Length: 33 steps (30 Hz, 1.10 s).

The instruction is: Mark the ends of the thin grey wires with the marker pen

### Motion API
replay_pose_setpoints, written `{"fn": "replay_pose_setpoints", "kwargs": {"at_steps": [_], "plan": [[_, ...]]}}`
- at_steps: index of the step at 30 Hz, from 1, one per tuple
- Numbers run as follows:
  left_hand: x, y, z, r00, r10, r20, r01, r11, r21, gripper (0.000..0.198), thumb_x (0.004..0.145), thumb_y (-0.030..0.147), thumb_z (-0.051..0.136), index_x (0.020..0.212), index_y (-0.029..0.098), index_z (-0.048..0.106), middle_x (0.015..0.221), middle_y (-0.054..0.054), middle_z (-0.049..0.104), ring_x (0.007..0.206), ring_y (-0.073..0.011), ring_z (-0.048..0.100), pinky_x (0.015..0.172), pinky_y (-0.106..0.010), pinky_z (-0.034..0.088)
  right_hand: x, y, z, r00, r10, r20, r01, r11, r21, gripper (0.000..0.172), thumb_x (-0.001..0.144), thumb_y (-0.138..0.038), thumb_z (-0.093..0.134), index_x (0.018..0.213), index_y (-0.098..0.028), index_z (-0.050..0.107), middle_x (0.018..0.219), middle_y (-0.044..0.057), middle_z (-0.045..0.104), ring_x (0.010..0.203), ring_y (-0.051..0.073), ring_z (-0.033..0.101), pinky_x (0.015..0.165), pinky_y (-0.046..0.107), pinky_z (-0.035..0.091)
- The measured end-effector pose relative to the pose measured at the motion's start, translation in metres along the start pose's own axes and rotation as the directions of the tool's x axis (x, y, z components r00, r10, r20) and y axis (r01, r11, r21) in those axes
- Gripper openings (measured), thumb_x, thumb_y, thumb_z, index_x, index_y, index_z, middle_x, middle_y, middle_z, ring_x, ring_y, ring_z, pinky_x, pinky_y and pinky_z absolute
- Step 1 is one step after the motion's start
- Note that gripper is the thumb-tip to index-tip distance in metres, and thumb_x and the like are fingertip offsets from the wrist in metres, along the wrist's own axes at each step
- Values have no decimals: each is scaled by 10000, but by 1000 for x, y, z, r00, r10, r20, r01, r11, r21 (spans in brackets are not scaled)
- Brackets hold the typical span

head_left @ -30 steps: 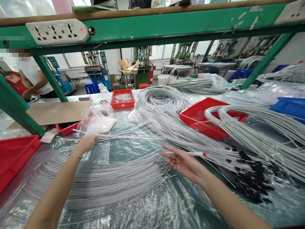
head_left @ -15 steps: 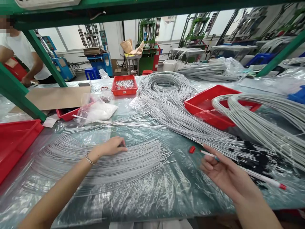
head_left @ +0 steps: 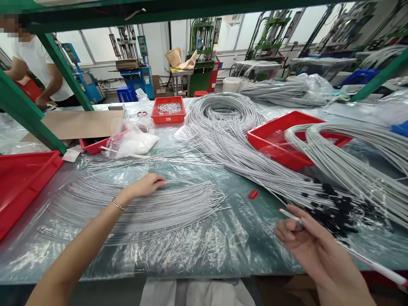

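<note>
My left hand (head_left: 147, 185) lies at the far side of a fanned spread of thin grey wires (head_left: 172, 208), its fingers drawn together. Whether a wire is between those fingertips is hidden. Held in my right hand (head_left: 314, 244) is a slim white marker pen (head_left: 293, 216) with a red tip pointing left. The pen's long rear part passes behind the hand and comes out at lower right. A small red cap (head_left: 253, 194) lies on the plastic-covered table (head_left: 223, 255), left of the pen tip and apart from it.
Behind lie a large coil of grey wire (head_left: 229, 106) and a bundle with black pieces (head_left: 344, 210). Red trays stand at left (head_left: 28, 170), back (head_left: 168, 119) and right (head_left: 274, 148). A green frame post (head_left: 63, 70) rises at left; a person (head_left: 47, 72) stands beyond.
My left hand has moved slightly away across the wires and its fingers have closed together. My right hand has shifted right and nearer me with the marker pen. The camera view has shifted slightly.
</note>
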<state>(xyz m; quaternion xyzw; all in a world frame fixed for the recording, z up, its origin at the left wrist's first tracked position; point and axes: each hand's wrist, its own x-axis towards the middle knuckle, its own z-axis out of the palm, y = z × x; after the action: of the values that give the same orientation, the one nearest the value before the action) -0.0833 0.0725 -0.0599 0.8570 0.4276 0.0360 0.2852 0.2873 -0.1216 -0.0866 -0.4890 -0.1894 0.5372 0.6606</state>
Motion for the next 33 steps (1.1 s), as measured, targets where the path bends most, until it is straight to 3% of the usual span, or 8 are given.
{"fn": "replay_pose_setpoints", "kwargs": {"at_steps": [7, 11, 14, 18, 23, 26, 30, 33], "plan": [[-31, 53, -18, 998, 61, 7, -61, 997, -56, 405, 949, 435, 324, 788, 155, 567, 681, -6, 527, 555, -109, 414, 560, -230, 331, -15, 39, 59, 924, 145, 354, -53, 965, -258, 257, 778, -434, 668, 783, -179, 636, 489, -14, 554, 466, 104, 459, 450, 217, 346], [-56, 90, -9, 976, 137, 171, -127, 989, -72, 384, 971, 408, 315, 854, 163, 587, 706, -9, 555, 612, -118, 474, 599, -230, 343, -13, 60, 97, 905, 69, 420, 8, 984, -178, 532, 659, -592, 694, 983, -183, 593, 573, -13, 615, 421, 99, 466, 418, 220, 343], [-67, 101, -2, 943, 124, 310, -115, 992, -46, 402, 974, 419, 312, 806, 165, 575, 683, -5, 563, 610, -119, 485, 596, -235, 338, -13, 66, 109, 934, 1, 358, 32, 996, -85, 404, 734, -587, 631, 848, -203, 580, 521, -39, 569, 422, 96, 468, 426, 211, 349], [-68, 112, 14, 900, 93, 426, -26, 987, -161, 338, 963, 419, 341, 924, 173, 570, 742, -2, 611, 610, -117, 501, 567, -225, 351, -20, 69, 114, 950, -55, 307, 88, 992, -92, 367, 799, -532, 586, 649, -213, 483, 479, -47, 519, 420, 101, 460, 426, 215, 360], [-53, 140, 43, 948, 168, 272, -89, 956, -278, 359, 954, 434, 357, 827, 164, 555, 680, 4, 567, 577, -111, 486, 551, -224, 359, -31, 75, 111, 900, -157, 408, 269, 934, -236, 338, 864, -484, 502, 657, -217, 488, 458, -62, 430, 412, 103, 400, 427, 236, 334], [-47, 149, 47, 952, 195, 237, -112, 940, -323, 387, 968, 412, 327, 772, 160, 545, 628, 15, 529, 564, -103, 485, 571, -220, 370, -32, 69, 96, 884, -313, 346, 422, 853, -307, 217, 876, -403, 500, 801, -216, 580, 476, -62, 448, 422, 113, 412, 470, 263, 362], [-48, 146, 37, 947, 156, 280, -55, 939, -339, 387, 973, 413, 308, 864, 158, 579, 634, 20, 505, 556, -100, 461, 554, -215, 364, -32, 55, 71, 773, -593, 224, 622, 639, -453, 305, 904, -258, 460, 1185, -220, 574, 575, -25, 561, 527, 148, 523, 578, 305, 433], [-50, 142, 34, 949, 147, 279, -44, 937, -346, 394, 970, 438, 312, 884, 164, 582, 631, 26, 484, 563, -100, 451, 542, -212, 354, -33, 50, 63, 665, -659, 352, 719, 437, -540, 418, 899, -148, 451, 1303, -242, 511, 644, -12, 586, 568, 148, 559, 579, 294, 458]]}}
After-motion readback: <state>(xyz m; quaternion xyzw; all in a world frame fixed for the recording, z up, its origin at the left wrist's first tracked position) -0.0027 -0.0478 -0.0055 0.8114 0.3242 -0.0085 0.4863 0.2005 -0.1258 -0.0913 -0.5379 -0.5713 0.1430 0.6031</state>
